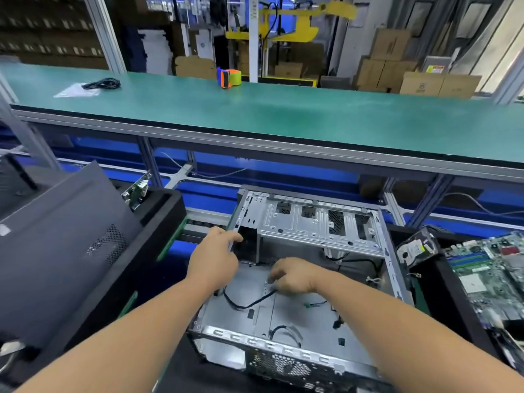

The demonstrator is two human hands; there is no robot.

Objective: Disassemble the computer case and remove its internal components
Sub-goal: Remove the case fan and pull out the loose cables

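An open grey metal computer case [317, 222] lies on its side in front of me, its motherboard bay bare. My left hand [215, 253] grips the case's left edge beside the dark drive opening. Inside the case, my right hand [292, 275] pinches the end of a black cable [249, 304] that loops across the case floor. A green connector on thin wires [307, 304] and other loose black cables [283, 330] lie on the floor. The perforated rear panel [280, 364] faces me.
A dark side panel [65, 245] leans in a black foam tray at left with a green card [136, 191] behind it. A removed motherboard [490, 276] and drive [416, 248] lie at right. A green bench [283, 114] above holds a tape dispenser [229, 78] and a coiled cable [103, 83].
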